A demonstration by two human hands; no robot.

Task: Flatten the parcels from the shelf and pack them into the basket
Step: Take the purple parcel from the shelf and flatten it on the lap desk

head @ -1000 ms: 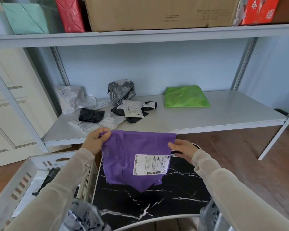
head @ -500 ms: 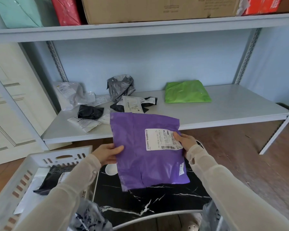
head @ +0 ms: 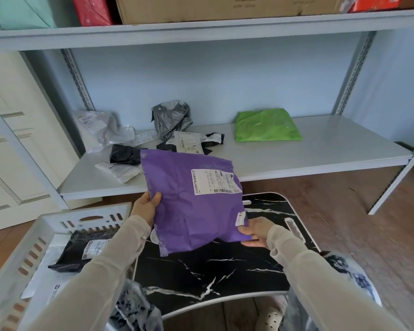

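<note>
Purple parcel (head: 189,201) held in the air above the black marble-pattern lap table (head: 215,271), tilted, label side up. Left hand (head: 145,206) grips its left edge, thumb on top, the other fingers hidden behind the plastic. Right hand (head: 256,231) pinches the lower right corner, thumb over, fingers under; a small white sticker (head: 240,218) just above the thumb, writing too small to read. Shipping label (head: 212,180) text also illegible.

White basket (head: 58,219) at lower left, cut off by the frame edge, holds a black parcel (head: 79,249) lying over white ones, partly screened by the left sleeve.

Lower shelf (head: 320,154): green parcel (head: 265,126) apart at right; crumpled grey parcel (head: 171,118) and black and white ones clustered at left, some hidden behind the purple one. Upper shelf goods cropped at top.
</note>
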